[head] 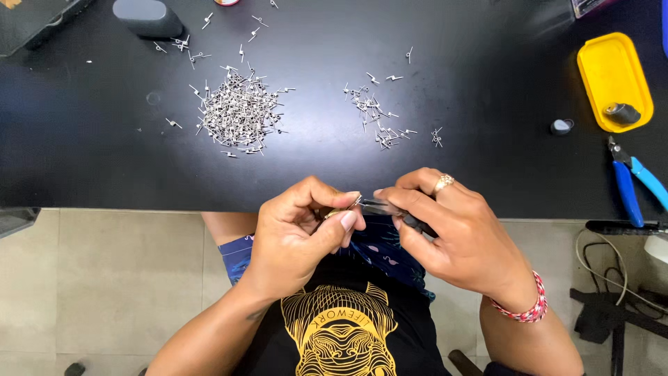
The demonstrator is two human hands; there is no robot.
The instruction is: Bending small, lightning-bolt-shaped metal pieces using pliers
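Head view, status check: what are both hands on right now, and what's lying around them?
Left hand pinching small metal piece. Right hand gripping slim tool, tip at the piece. Two piles of metal bits beyond, untouched. Nothing between hands.

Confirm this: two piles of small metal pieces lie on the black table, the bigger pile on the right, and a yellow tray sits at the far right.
Not quite. The head view shows the bigger pile on the left and the smaller pile to its right. The rest holds: both lie on the black table, and the yellow tray sits at the far right.
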